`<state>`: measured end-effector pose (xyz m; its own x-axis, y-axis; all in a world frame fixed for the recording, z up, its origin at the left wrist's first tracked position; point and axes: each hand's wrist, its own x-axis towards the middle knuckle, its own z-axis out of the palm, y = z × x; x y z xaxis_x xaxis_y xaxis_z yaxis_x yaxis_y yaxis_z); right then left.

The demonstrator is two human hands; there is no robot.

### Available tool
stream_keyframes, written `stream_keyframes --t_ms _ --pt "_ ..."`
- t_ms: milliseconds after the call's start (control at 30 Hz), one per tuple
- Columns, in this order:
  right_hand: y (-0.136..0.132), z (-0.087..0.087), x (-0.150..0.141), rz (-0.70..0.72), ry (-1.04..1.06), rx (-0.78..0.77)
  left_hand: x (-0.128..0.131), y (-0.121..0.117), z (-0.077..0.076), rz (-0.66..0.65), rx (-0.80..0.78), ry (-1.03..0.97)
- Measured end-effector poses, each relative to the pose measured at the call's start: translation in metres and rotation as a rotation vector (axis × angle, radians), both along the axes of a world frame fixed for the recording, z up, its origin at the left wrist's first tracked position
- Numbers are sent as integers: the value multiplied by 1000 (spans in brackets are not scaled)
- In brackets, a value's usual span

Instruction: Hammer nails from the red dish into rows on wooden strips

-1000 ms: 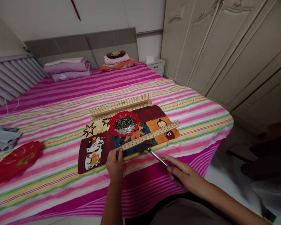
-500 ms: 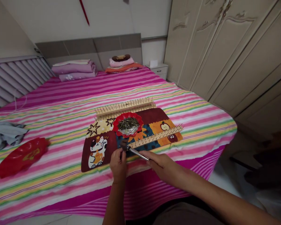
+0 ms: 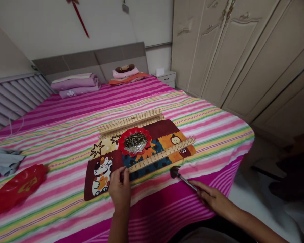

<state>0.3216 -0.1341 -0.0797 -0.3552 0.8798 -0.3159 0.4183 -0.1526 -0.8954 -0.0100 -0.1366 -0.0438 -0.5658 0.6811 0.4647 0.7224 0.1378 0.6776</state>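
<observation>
A person's two bare hands are working over a bed with a striped sheet [image 3: 73, 131], where a pale wooden strip [image 3: 162, 154] studded with nails is lying across the near half of a patterned mat [image 3: 171, 128]. The left hand [image 3: 120, 185] is bringing thumb and forefinger narrowly together at the strip's left end; whether they are pinching wood or a nail is too small to tell. The right hand [image 3: 210, 195] is wrapping its fingers around the handle of a hammer [image 3: 186, 181], whose dark head is sitting just in front of the mat's near edge, apart from the strip. Fingertips could be struck, since they are staying so close to where a blow would probably be landing. The strip could also be rocking or sliding, because mattress and mat are probably giving underneath, and a skewed blow could be bending a nail. Jolts might be spilling loose nails [image 3: 135, 141] from the red dish [image 3: 120, 144] behind it. The strip's long axis is running diagonally, from the left hand away toward the far right, its nails pointing upward. The hammer is pointing its head away and leftward, its handle slanting back toward the right hand.
</observation>
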Motion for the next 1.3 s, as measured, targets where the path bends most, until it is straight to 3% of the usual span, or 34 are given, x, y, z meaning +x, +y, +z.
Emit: stream_keyframes --t_ms 100,200,333,433,533,667,800,900,967,1100,1300 --pt "-3 -23 5 -78 72 -119 -7 25 25 16 -24 122" --pt "-5 -25 3 -133 155 -232 -11 62 39 -7 -215 295" --pt "-4 -13 -3 -165 170 -334 -9 103 35 42 -487 406" --pt "-3 -7 -6 -177 176 -373 -6 118 27 63 -490 399" --pt "-3 -7 -6 -194 190 -386 -11 121 29 94 -491 298" --pt "-3 -13 -5 -210 181 -382 -26 106 47 -10 -502 -67" --pt "-4 -12 -4 -182 161 -357 -35 73 62 -103 -201 -513" --pt "-4 -8 -6 -191 138 -348 -35 45 64 -128 -75 -801" --pt "-4 -5 -7 -209 118 -358 -34 30 61 -121 -97 -927" --pt "-5 -3 -11 -219 99 -365 -31 9 48 -124 -143 -984" --pt "-6 -1 -11 -215 103 -340 -29 -5 22 -63 -123 -838"
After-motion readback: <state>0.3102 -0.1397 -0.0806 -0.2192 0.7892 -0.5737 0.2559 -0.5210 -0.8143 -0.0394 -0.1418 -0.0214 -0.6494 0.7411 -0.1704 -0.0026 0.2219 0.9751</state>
